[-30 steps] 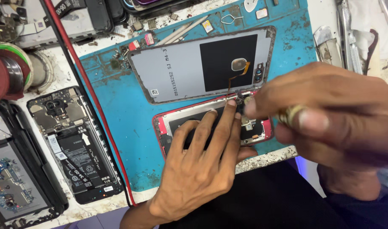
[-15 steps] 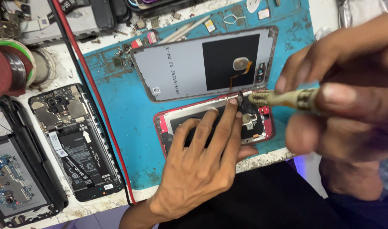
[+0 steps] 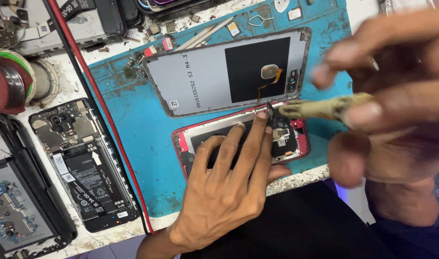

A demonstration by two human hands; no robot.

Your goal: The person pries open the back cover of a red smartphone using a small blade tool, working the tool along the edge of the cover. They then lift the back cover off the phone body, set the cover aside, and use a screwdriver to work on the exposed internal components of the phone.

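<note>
Phone [image 3: 296,139], red-framed and opened, is being pinned flat by left hand [image 3: 229,187], fingers spread, while right hand [image 3: 397,96], fingers pinched, is steadying tool [image 3: 320,108] against it.

I get one head view only, looking steeply down at the bench from close above. Left hand [image 3: 224,192] fingers [image 3: 258,139] sit mid-frame; right hand [image 3: 397,96] is very near the lens, probably why it blurs.

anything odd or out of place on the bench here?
Yes. Loose screws and small parts lie scattered along the blue mat's top edge. The mat is stained and worn. The removed back cover lies askew, its thin orange flex cable apparently running to the red-framed phone.
</note>
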